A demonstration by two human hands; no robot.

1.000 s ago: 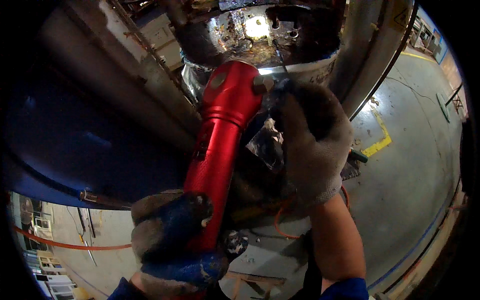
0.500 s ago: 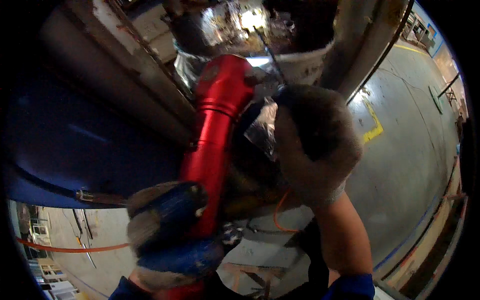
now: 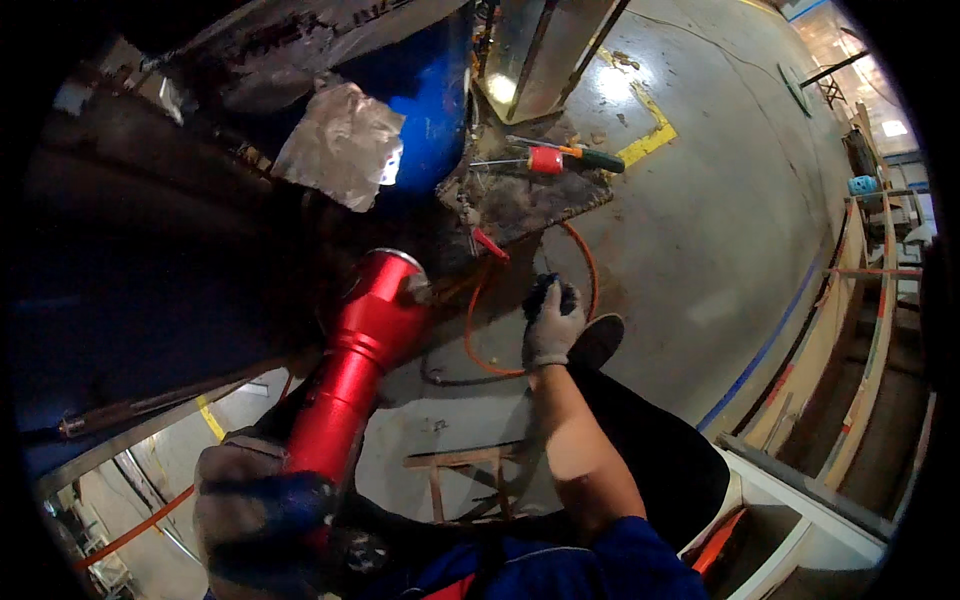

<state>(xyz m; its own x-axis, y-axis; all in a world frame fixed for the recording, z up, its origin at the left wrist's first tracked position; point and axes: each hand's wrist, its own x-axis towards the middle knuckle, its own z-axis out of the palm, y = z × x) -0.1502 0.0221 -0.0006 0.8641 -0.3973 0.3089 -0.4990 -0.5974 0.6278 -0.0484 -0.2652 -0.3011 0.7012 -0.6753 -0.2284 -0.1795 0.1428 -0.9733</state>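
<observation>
My left hand (image 3: 265,500), in a grey and blue work glove, is wrapped round the barrel of a red flashlight (image 3: 350,370). The flashlight's wide head points up and away from me. My right hand (image 3: 555,325), in a pale glove with dark fingers, is low over the floor beside my shoe (image 3: 600,340). Its fingers are curled, and whatever they may hold is hidden. Beyond the flashlight, a crumpled silver foil sheet (image 3: 340,145) lies against a dark blue surface (image 3: 430,120).
On a dirty metal plate (image 3: 530,205) lie a red-handled screwdriver (image 3: 545,159) and a green-and-orange-handled one (image 3: 600,160). A small red piece (image 3: 489,243) sits by its near edge. An orange hose (image 3: 595,270) loops on the floor. A wooden stool (image 3: 460,460) and long boards (image 3: 840,350) stand nearby.
My right hand has come down from beside the lit opening to low over the floor. The view has swung right and down. My left hand still grips the flashlight, now lower.
</observation>
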